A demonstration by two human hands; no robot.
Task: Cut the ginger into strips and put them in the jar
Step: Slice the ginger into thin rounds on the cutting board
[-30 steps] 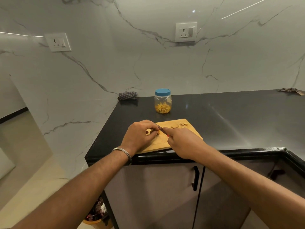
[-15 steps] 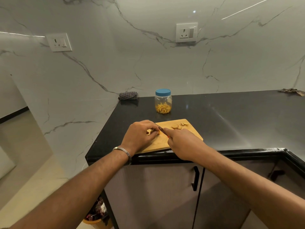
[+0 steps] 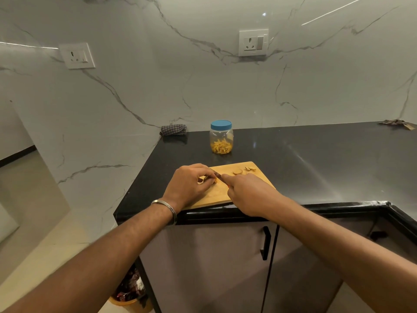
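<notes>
A wooden cutting board [image 3: 259,177] lies at the counter's front edge. My left hand [image 3: 188,185] curls over a small piece of ginger [image 3: 202,179] on the board and pins it with its fingertips. My right hand [image 3: 250,195] grips a knife [image 3: 218,176], index finger along its back; only a short bit of blade shows beside my left fingertips. Ginger slices [image 3: 237,171] and scraps [image 3: 250,168] lie at the board's far edge. Behind the board stands a clear jar [image 3: 221,141] with a blue lid on, holding yellow strips.
The black counter [image 3: 316,159] runs right and back to the marble wall. A folded checked cloth [image 3: 173,129] sits at the back left corner, a dark rag [image 3: 397,123] at the far right. A bin [image 3: 130,297] stands on the floor below the counter's left end.
My right hand with the knife has edged slightly toward my left fingertips. My left hand stays on the ginger. The slices and the jar have not moved.
</notes>
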